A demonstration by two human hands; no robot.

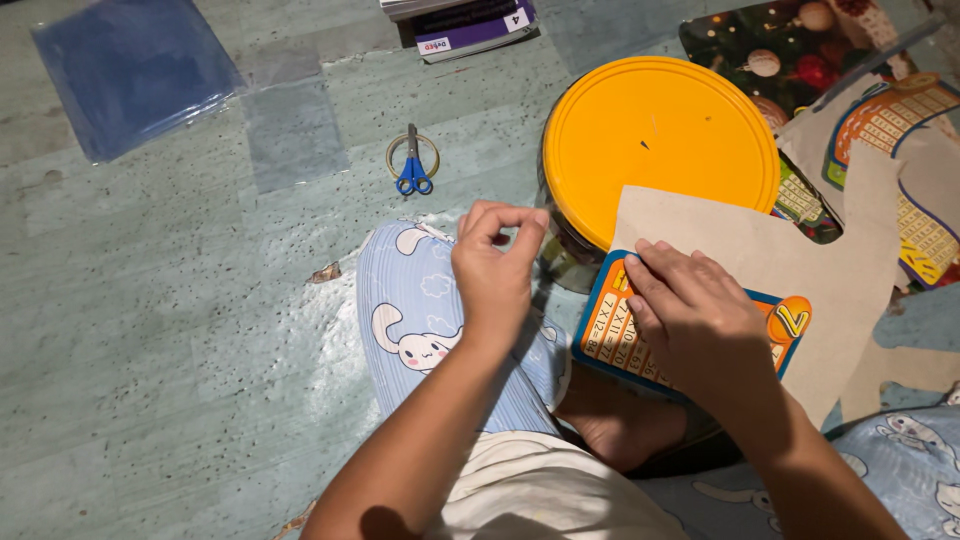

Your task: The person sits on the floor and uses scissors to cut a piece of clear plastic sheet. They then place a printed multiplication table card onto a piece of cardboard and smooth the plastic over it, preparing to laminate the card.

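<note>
My right hand lies flat on an orange-and-blue chart card, fingers pressing its left part against a sheet of brown paper. The paper leans on a round container with a yellow lid. My left hand hovers above my knee with thumb and fingers pinched together; whether something small sits between them I cannot tell. Blue-handled scissors lie on a roll of clear tape on the floor beyond my left hand.
A blue plastic sheet lies far left on the green floor. Books sit at the top edge. More cut chart pieces and a festive printed sheet lie at the right. My knees in blue patterned trousers fill the foreground.
</note>
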